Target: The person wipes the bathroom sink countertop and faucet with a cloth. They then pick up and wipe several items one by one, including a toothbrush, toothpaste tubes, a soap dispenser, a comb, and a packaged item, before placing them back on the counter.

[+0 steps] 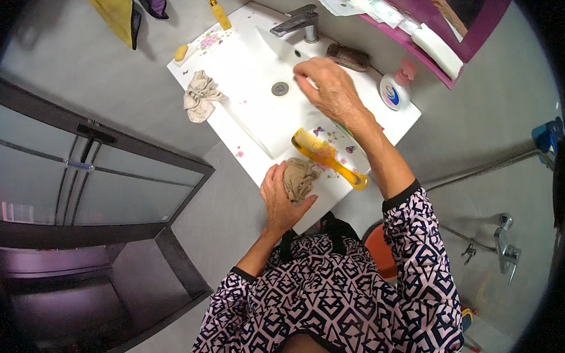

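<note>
My left hand (283,199) is at the front edge of the white washbasin (252,153), its fingers and thumb around a crumpled brownish cloth (300,179). Over the bowl, right of the drain (280,88), hangs my right hand (331,88) with fingers bent and thumb drawn in. Whatever it may hold is hidden. A yellow comb (330,158) lies on the flowered rim, between the cloth and my right forearm. Another crumpled cloth (201,96), paler, drapes over the basin's left edge.
Behind the bowl stands a chrome faucet (298,23), with a dark brush-like object (348,57) beside it. A white pump bottle (394,92) is at right; a yellow bottle (220,14) and yellow soap (181,53) are at far left. A purple-framed shelf (417,47) overhangs the back.
</note>
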A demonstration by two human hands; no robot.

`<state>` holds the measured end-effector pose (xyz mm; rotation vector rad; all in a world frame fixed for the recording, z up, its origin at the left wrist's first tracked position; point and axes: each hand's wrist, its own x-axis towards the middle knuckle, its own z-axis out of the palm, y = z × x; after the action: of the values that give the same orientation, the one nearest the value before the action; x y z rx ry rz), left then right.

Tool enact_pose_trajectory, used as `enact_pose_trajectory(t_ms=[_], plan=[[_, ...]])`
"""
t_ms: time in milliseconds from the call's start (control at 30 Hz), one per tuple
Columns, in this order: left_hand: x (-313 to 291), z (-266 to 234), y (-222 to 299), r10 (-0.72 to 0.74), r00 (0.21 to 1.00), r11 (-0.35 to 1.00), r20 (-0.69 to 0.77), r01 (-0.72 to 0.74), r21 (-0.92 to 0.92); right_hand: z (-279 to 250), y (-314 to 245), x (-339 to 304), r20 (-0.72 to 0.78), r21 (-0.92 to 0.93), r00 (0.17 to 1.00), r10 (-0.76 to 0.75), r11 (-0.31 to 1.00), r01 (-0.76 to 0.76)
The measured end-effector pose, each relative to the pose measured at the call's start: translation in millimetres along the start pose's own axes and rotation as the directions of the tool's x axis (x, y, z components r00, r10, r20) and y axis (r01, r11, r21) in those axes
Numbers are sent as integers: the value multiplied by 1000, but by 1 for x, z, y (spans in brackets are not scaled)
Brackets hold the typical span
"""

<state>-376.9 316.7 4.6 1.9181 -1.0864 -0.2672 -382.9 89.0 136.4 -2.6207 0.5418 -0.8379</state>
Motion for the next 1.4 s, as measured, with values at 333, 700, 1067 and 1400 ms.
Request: enact_pose_trajectory(t_ms=[333, 700, 1067, 1400], plan=[[37, -16, -24, -83, 990, 995, -112, 77, -63, -30, -16, 48, -256, -227, 950, -180, 966, 122], [16, -2, -42, -127, 983, 979, -132, 103, -174, -49, -12, 134, -503, -438, 838, -213, 898, -35], [8, -3, -10, -40, 992, 994, -123, 28, -103, -92, 25, 228, -207, -544, 941, 268, 768, -338], [21, -14, -4, -115, 990, 988, -76, 107, -110, -62, 45, 246, -15, -612, 889, 457, 699, -370]])
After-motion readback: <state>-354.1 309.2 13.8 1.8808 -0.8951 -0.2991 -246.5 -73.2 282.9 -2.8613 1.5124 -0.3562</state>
